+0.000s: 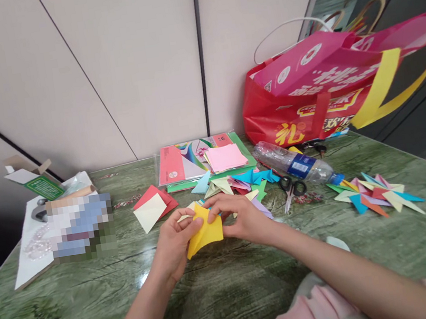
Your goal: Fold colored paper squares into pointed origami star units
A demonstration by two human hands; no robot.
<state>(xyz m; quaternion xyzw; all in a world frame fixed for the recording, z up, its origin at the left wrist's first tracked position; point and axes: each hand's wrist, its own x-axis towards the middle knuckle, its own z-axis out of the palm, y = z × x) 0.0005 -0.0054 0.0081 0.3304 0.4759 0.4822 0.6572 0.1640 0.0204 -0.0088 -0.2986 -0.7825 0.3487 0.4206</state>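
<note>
A yellow sheet of origami paper [207, 233], creased and partly folded, is held up above the table between my two hands. My left hand [175, 240] pinches its left side, thumb on the front face. On the upper right edge, the fingers of my right hand [246, 218] are closed, with the thumb behind the paper. Just beyond my hands lie several folded paper pieces, among them a blue one [255, 176] and a light blue one [201, 183]. To the left are a cream paper square [151, 213] and a red paper square [169, 202].
Scissors [292, 190] and a plastic bottle [297, 164] lie right of the pieces, near a multicoloured paper star [378, 194]. Behind are a paper pack [181, 163], pink sheets [226, 157] and a red bag [308, 97]. A green box [43, 188] stands at left.
</note>
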